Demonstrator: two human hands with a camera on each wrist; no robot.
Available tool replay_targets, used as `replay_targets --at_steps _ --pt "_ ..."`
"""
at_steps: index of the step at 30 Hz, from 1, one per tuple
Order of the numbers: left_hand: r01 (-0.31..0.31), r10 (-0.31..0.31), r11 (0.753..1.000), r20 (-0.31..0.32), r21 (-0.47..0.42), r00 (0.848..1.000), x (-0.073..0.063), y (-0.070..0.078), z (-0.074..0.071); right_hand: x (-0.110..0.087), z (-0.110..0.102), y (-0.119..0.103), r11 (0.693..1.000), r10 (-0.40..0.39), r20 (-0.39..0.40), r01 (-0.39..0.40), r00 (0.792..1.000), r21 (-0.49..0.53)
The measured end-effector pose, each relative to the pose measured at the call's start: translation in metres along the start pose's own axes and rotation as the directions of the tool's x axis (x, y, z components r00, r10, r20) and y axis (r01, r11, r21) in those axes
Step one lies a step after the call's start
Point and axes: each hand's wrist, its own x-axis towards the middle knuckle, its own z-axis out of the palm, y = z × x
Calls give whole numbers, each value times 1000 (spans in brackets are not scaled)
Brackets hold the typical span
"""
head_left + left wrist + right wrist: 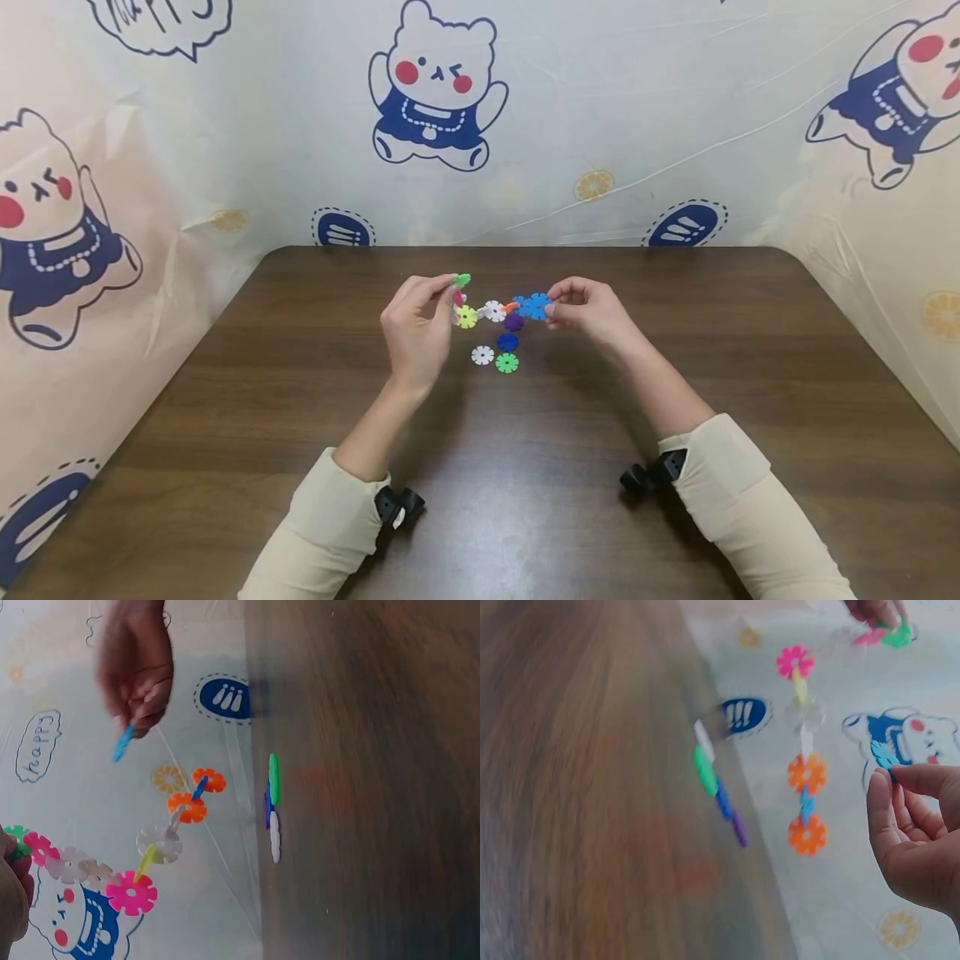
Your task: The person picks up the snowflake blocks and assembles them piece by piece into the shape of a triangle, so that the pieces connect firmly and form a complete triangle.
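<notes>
My left hand [416, 337] pinches the green end disc [462, 279] of a chain of interlocking plastic flower discs. From there the chain droops through pink, clear, yellow and white [494, 311] pieces to two orange discs [808, 773] joined by a blue one [807, 805]. My right hand [594, 310] pinches a separate blue flower disc [884, 754] between thumb and fingertips. In both wrist views that disc is apart from the chain's orange end [208, 780]. The chain hangs above the table.
On the brown wooden table [525, 500], below the chain, lie a white disc [482, 356], a green disc [507, 362], a dark blue disc [507, 342] and a purple disc [513, 322], close together. A cartoon-printed curtain [600, 100] stands behind the table.
</notes>
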Motion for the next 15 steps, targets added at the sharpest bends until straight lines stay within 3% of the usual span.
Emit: replay_targets --at_steps 5,10,15 --pt "-38 38 999 39 -6 999 -3 5 4 -10 7 -10 989 -35 -25 39 999 144" --pt "-70 70 998 76 -3 995 -6 9 8 -17 16 -18 955 -63 -45 73 997 286" --pt "-82 81 997 101 -1 992 -10 12 11 -21 24 -24 927 -70 -61 88 996 366"
